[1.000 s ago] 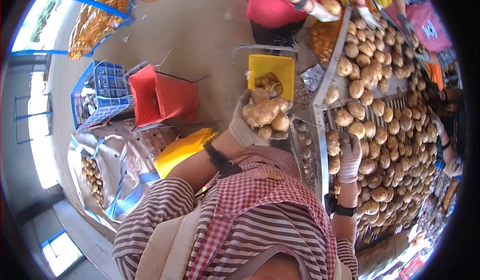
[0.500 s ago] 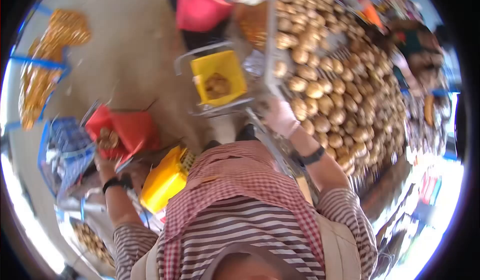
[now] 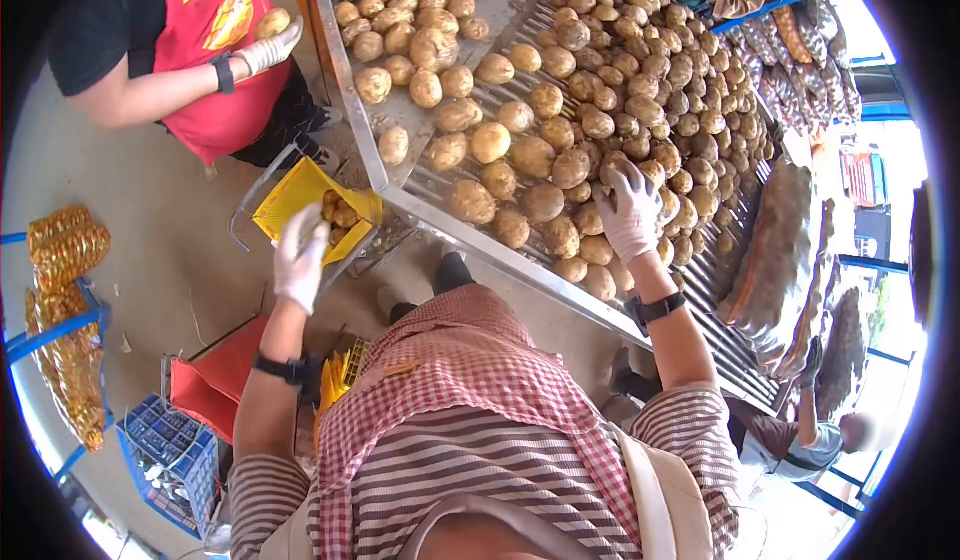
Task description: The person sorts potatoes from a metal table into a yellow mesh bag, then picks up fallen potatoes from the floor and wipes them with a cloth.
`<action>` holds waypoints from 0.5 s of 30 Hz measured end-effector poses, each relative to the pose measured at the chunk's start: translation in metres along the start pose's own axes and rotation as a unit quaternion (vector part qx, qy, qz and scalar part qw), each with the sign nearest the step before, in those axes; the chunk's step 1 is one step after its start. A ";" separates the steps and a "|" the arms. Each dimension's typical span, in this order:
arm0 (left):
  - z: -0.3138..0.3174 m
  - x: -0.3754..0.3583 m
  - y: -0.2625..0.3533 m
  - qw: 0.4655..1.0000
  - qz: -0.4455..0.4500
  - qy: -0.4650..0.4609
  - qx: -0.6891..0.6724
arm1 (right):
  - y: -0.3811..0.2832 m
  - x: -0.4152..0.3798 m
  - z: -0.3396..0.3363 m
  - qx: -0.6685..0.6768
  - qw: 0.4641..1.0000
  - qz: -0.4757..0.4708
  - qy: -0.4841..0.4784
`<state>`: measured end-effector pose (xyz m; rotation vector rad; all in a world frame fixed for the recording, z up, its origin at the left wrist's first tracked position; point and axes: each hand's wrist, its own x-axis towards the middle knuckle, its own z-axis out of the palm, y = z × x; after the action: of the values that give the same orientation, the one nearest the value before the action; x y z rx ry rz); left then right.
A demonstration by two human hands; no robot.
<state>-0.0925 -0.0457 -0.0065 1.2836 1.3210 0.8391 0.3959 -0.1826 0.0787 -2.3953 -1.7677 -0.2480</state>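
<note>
Many potatoes (image 3: 542,203) lie on a metal sorting table (image 3: 490,245) with a slatted surface. My right hand (image 3: 632,212), in a pale glove, reaches over the pile, its curved fingers on a potato near the table's front edge. My left hand (image 3: 300,258), gloved too, is raised beside a yellow-lined container (image 3: 287,200) that holds several potatoes. Something small and greyish shows at its fingertips, too blurred to identify.
A co-worker in a red apron (image 3: 215,110) holds a potato at upper left. A red container (image 3: 215,380) and a blue crate (image 3: 165,460) stand at lower left. Filled net sacks (image 3: 68,335) lie further left. Other people work at the far side and lower right.
The view has turned toward the table. My left hand has left the red container and risen near the yellow one. My right hand has moved from the table's edge onto the potatoes.
</note>
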 end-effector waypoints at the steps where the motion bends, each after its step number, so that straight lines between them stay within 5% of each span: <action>1: 0.035 0.018 0.020 0.996 0.022 -0.085 -0.014 | -0.001 0.016 0.006 0.055 0.997 -0.038 0.026; 2: 0.066 0.037 0.043 0.963 0.121 -0.120 0.207 | -0.011 0.035 0.007 0.101 0.992 -0.070 0.029; 4: 0.143 0.064 0.105 0.943 0.061 -0.228 0.236 | -0.025 0.072 0.020 0.170 0.981 -0.096 -0.012; 5: 0.166 0.071 0.097 0.911 0.205 -0.222 0.282 | -0.040 0.082 0.026 0.172 0.976 -0.110 -0.076; 6: 0.194 0.083 0.100 0.883 0.222 -0.249 0.331 | -0.049 0.093 0.034 0.157 0.977 -0.114 -0.084; 11: 0.274 0.099 0.158 0.770 0.066 -0.327 0.544 | -0.039 0.148 0.053 0.107 0.962 -0.123 -0.217; 15: 0.274 0.114 0.112 0.814 0.162 -0.232 0.508 | -0.027 0.215 0.062 0.082 0.970 -0.086 -0.210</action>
<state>0.2130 0.0349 0.0245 2.4158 1.1509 -0.0925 0.4348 0.0390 0.0667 -2.2984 -2.0751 0.4033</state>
